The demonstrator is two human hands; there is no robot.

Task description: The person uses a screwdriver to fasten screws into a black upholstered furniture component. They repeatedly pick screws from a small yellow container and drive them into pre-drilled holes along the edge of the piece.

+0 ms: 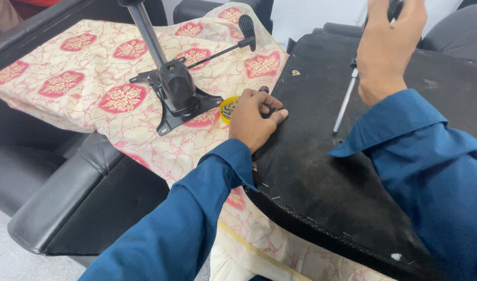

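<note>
Black leather sofa (66,208) as the support, draped with a cream cloth printed with red floral medallions (92,78). Directly on the cloth: a black metal chair tilt mechanism with a grey gas column and a paddle lever (177,91), a small round yellow tin (228,109), and an upturned black fabric-covered chair seat base (321,171) overlapping the cloth's right side.

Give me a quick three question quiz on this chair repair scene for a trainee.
1. True or false: the chair mechanism lies on the patterned cloth.
2. Which hand grips the screwdriver? A left, B right.
3. What colour is the small round container beside the left hand?

Key
1. True.
2. B, the right hand holds its handle while the shaft points down at the black seat underside.
3. Yellow.
</note>
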